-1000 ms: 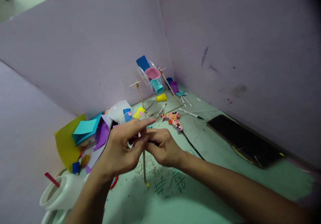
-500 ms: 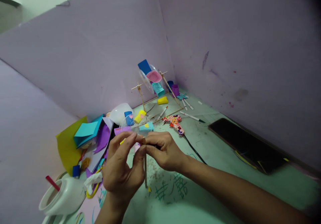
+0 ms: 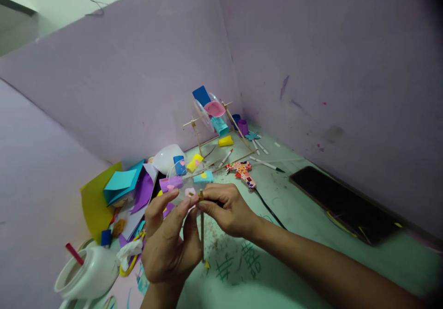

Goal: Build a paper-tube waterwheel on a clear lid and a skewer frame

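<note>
Upright between my hands stands a thin wooden stick [image 3: 202, 237], with a small brownish wrap near its top end. My right hand [image 3: 228, 209] is closed in a pinch on that top, thumb against the stick. My left hand [image 3: 171, 242] brings its thumb and index finger together at the same spot, pinching at the wrap; the other fingers are bent. Just behind my fingers lies a clear disc with coloured paper cups, among them a purple cup [image 3: 171, 184] and a light-blue cup [image 3: 203, 177]. Whatever else lies inside my right fist is hidden.
A stick frame with a wheel of paper cups [image 3: 215, 109] stands at the back corner. Right of my hands are a patterned glue gun [image 3: 243, 172] with a black cord and a dark phone [image 3: 342, 202]. Coloured sheets [image 3: 121, 182] and a white pot [image 3: 92, 272] crowd the left.
My left fingertips have shifted slightly, and the stick's wrapped top now shows more. My right hand keeps its pinch. The whole view has moved a little.
</note>
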`<state>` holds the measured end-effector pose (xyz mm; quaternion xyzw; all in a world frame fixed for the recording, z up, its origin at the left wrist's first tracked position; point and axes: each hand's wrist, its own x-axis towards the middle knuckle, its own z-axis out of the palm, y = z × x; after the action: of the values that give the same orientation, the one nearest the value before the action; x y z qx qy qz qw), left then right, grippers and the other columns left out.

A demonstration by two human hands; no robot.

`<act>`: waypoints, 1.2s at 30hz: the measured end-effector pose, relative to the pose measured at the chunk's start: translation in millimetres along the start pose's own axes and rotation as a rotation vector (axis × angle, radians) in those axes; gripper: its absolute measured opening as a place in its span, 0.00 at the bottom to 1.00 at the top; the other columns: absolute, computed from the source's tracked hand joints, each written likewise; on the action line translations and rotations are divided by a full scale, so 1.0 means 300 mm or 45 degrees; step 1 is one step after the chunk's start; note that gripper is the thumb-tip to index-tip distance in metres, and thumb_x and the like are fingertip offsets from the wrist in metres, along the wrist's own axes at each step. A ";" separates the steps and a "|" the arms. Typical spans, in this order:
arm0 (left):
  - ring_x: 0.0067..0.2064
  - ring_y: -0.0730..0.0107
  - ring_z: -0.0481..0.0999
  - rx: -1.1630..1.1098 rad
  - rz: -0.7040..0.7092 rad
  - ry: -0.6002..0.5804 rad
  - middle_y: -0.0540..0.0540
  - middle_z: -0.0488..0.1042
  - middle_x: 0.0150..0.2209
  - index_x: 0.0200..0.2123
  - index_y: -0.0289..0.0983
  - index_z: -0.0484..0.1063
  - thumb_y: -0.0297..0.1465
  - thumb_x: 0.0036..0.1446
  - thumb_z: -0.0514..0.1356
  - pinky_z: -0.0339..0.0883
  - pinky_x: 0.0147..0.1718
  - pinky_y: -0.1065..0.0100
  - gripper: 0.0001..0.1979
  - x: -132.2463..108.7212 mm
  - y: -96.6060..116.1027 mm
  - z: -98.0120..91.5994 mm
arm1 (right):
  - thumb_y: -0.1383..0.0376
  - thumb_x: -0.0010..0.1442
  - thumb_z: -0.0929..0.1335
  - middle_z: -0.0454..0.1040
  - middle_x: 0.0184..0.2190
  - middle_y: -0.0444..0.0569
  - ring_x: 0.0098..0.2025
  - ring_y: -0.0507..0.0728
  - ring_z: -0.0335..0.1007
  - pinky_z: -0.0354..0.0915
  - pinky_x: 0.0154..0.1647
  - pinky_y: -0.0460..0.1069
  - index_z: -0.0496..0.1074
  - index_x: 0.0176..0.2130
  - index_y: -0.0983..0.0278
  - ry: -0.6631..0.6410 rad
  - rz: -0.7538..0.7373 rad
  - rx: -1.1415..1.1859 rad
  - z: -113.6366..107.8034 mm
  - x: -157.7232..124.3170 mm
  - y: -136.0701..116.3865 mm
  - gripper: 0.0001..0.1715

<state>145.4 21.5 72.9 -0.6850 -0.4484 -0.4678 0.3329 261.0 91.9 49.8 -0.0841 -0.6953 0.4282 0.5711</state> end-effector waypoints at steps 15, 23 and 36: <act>0.26 0.72 0.74 -0.431 -0.600 -0.589 0.48 0.77 0.28 0.33 0.36 0.74 0.28 0.55 0.57 0.67 0.22 0.74 0.06 -0.134 -0.015 -0.015 | 0.68 0.57 0.65 0.63 0.19 0.41 0.24 0.49 0.60 0.58 0.27 0.44 0.69 0.21 0.66 -0.095 0.108 -0.003 -0.015 0.009 0.002 0.13; 0.18 0.75 0.68 -0.453 -0.743 -0.596 0.53 0.69 0.17 0.33 0.36 0.77 0.29 0.55 0.55 0.63 0.19 0.75 0.09 -0.161 -0.010 0.002 | 0.64 0.58 0.63 0.68 0.28 0.45 0.22 0.48 0.65 0.64 0.25 0.45 0.72 0.33 0.66 -0.293 0.337 0.065 -0.049 0.016 0.022 0.10; 0.20 0.77 0.68 -0.531 -0.772 -0.508 0.52 0.70 0.18 0.27 0.35 0.74 0.28 0.55 0.55 0.59 0.20 0.77 0.09 -0.173 0.003 0.011 | 0.59 0.53 0.69 0.66 0.27 0.43 0.25 0.49 0.64 0.67 0.20 0.43 0.69 0.36 0.63 0.049 0.539 0.205 -0.003 0.024 -0.009 0.11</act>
<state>139.1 8.5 23.0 -0.6518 -0.5812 -0.4836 -0.0591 260.4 95.3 56.8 -0.1903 -0.6148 0.5909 0.4865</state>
